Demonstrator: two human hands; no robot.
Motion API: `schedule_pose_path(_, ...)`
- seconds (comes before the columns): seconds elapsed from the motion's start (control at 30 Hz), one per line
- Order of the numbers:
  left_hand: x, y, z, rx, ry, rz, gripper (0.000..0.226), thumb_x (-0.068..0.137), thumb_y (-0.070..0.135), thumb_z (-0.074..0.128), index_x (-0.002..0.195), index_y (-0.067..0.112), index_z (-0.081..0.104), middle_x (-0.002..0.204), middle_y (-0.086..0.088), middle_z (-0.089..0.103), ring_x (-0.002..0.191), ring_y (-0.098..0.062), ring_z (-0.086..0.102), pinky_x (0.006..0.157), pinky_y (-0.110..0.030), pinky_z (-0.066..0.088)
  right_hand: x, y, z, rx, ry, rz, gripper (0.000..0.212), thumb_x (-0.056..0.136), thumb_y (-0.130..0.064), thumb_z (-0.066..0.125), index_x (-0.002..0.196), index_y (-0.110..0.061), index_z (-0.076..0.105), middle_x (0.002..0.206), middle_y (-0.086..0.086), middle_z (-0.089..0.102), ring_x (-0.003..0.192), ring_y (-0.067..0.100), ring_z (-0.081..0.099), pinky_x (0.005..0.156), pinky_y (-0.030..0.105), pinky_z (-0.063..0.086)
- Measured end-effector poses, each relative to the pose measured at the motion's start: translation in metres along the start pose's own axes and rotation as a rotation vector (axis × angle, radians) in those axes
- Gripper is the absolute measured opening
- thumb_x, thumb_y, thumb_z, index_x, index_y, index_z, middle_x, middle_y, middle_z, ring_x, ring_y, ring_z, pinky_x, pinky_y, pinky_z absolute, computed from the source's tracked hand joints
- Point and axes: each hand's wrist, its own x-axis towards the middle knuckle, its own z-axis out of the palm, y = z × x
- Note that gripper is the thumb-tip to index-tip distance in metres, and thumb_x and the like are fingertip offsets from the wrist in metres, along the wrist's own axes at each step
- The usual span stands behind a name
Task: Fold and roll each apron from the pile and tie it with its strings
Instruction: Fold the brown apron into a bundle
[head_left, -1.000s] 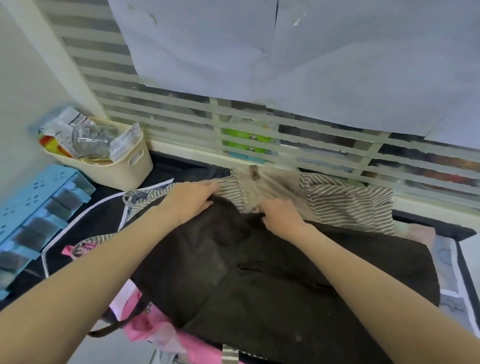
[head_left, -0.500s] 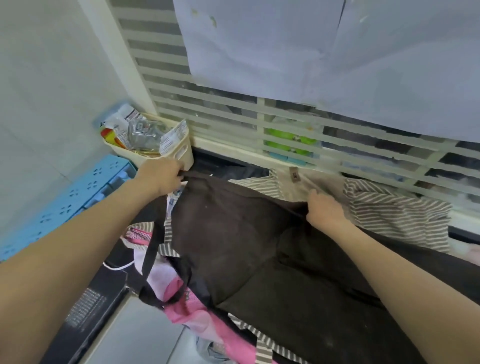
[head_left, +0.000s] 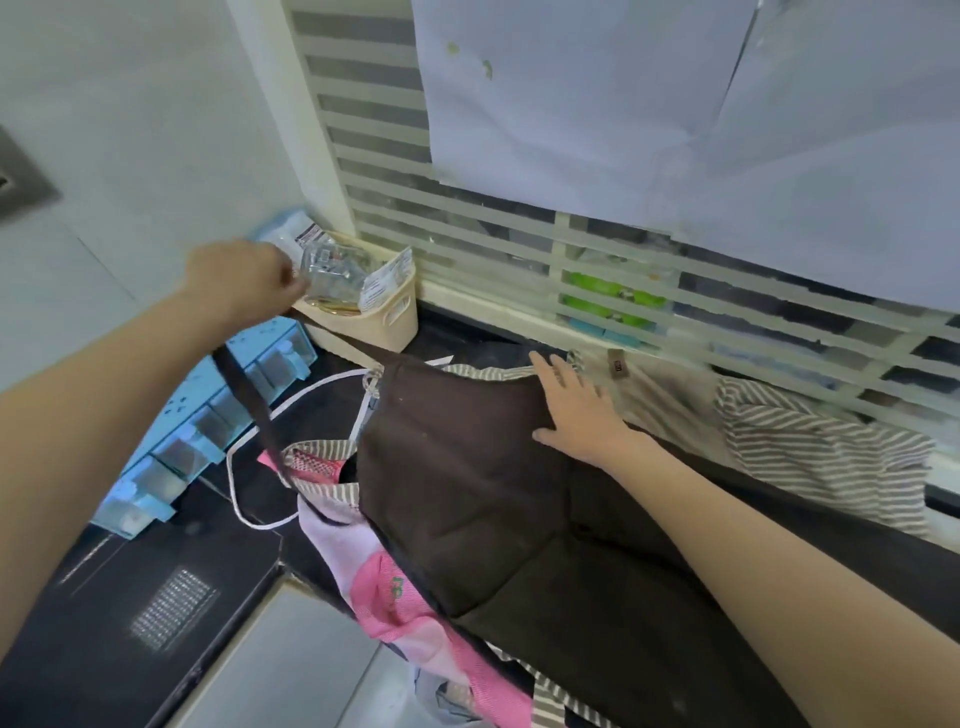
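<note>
Two hands work the dark brown apron (head_left: 467, 483), which lies spread on top of the pile on the black surface (head_left: 156, 587). The left hand (head_left: 244, 280) has its grip curled round the apron's strap (head_left: 244, 400), drawn up and to the far left; the right hand (head_left: 576, 410) lies flat with fingers spread, pressing the apron's far edge. The raised hand is just beside the cream basket (head_left: 384, 322) of packets, so a wider pull could likely knock it. The pink apron (head_left: 405, 592), the striped apron (head_left: 810, 441) and a white cord (head_left: 249, 514) lie under or beside the brown one and could snag or drag along. A blue drawer organiser (head_left: 208, 426) crowds the left.
</note>
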Motion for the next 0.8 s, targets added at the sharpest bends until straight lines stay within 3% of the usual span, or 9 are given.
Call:
schedule_pose_path(0.1, 0.01, 0.015, -0.006, 0.159, 0.143, 0.072, 0.046, 0.099, 0.039, 0.032, 0.103, 0.006, 0.064, 0.097, -0.021, 0.064, 0.092, -0.034, 0.06, 0.072, -0.032, 0.036, -0.011, 0.024, -0.003, 0.008, -0.028, 0.091, 0.093, 0.088, -0.033, 0.063, 0.151, -0.018, -0.004, 0.157, 0.008, 0.012, 0.142, 0.033, 0.019, 0.112, 0.055, 0.015)
schedule_pose_path(0.23, 0.004, 0.089, 0.016, 0.185, 0.026, 0.34, 0.04, 0.098, 0.038, 0.033, 0.12, 0.014, 0.055, 0.125, -0.011, 0.058, 0.119, -0.03, 0.048, 0.099, -0.04, 0.031, -0.026, 0.05, -0.001, 0.073, -0.128, 0.134, 0.093, 0.084, -0.046, 0.064, 0.151, -0.02, 0.006, 0.156, 0.008, 0.018, 0.14, 0.034, 0.024, 0.111, 0.055, 0.017)
schedule_pose_path(0.4, -0.028, 0.215, 0.042, 0.016, -0.045, 0.74, 0.042, 0.098, 0.039, 0.034, 0.133, 0.018, 0.045, 0.136, -0.005, 0.049, 0.124, -0.025, 0.043, 0.099, -0.039, 0.033, -0.043, 0.097, -0.003, -0.015, -0.114, 0.26, 0.072, 0.087, -0.025, 0.063, 0.144, -0.012, 0.023, 0.146, 0.011, 0.032, 0.134, 0.032, 0.033, 0.109, 0.048, 0.028)
schedule_pose_path(0.53, -0.05, 0.286, 0.054, -0.07, -0.105, 0.955, 0.051, 0.097, 0.039, 0.043, 0.142, 0.016, 0.034, 0.146, -0.005, 0.037, 0.134, -0.023, 0.034, 0.108, -0.038, 0.028, -0.074, 0.147, -0.003, -0.051, -0.147, 0.35, 0.063, 0.087, -0.019, 0.063, 0.14, -0.011, 0.031, 0.142, 0.011, 0.034, 0.131, 0.032, 0.036, 0.107, 0.047, 0.031)
schedule_pose_path(0.63, -0.058, 0.319, 0.064, -0.009, -0.145, 1.011, 0.053, 0.095, 0.038, 0.047, 0.141, 0.015, 0.035, 0.146, -0.006, 0.039, 0.134, -0.024, 0.035, 0.11, -0.039, 0.025, -0.097, 0.178, 0.003, -0.054, -0.191, 0.388, 0.057, 0.084, -0.017, 0.065, 0.134, -0.012, 0.038, 0.136, 0.009, 0.036, 0.128, 0.03, 0.037, 0.105, 0.046, 0.032)
schedule_pose_path(0.8, -0.063, 0.342, 0.071, 0.014, -0.187, 0.979, 0.038, 0.094, 0.024, 0.05, 0.131, 0.016, 0.045, 0.135, -0.003, 0.051, 0.124, -0.023, 0.046, 0.105, -0.039, 0.028, -0.116, 0.212, 0.014, -0.082, -0.125, 0.426, 0.053, 0.085, -0.015, 0.063, 0.132, -0.014, 0.038, 0.138, 0.01, 0.034, 0.126, 0.031, 0.038, 0.105, 0.047, 0.03)
